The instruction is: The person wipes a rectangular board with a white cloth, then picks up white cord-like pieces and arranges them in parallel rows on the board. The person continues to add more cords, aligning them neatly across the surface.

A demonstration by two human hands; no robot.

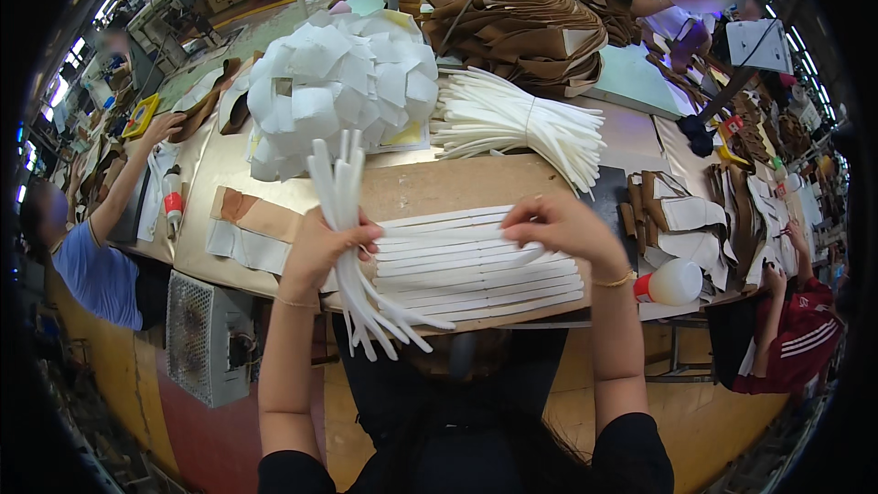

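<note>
My left hand is closed around a loose bunch of soft white strips, whose ends stick out above and hang below over the table edge. My right hand has thumb and fingers pinched on a white strip stretched between both hands. Beneath it, several white strips lie side by side in rows across a brown board. Beyond the board rests a thick tied bundle of similar white strips.
A tall heap of white pieces and stacked brown pieces stand at the back. A red-labelled white bottle is at right, another bottle at left. A perforated metal box is below left. Co-workers sit on both sides.
</note>
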